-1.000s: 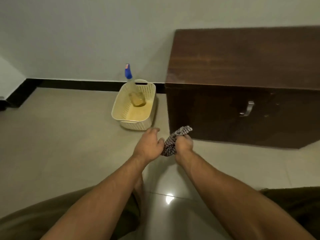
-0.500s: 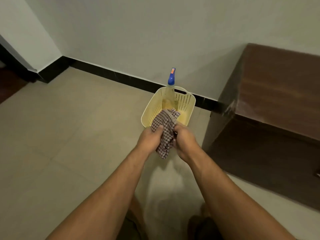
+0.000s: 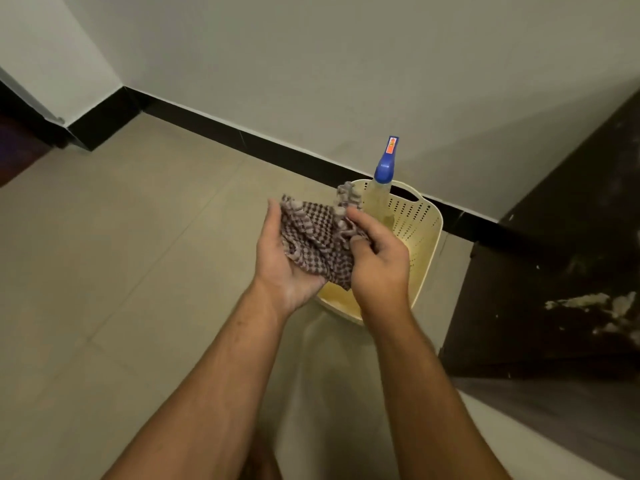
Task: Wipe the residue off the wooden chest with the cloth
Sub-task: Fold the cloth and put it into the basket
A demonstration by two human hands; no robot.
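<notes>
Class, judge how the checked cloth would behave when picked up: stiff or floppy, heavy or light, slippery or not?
Probably floppy: the cloth bunches and sags between the left hand and right hand. Likely light: a loose grip holds it up. Its coarse weave should resist slipping.

Both forearms were bare, extended forward and converging. The left grip (image 3: 284, 261) was palm-up with its thumb straight, and the cloth (image 3: 311, 240) lay across it; its fingers were hidden beneath. The right grip (image 3: 379, 261) was knuckles-up, its fingers curled, pinching the cloth's right side. The grips were close together, with cloth between them.
</notes>
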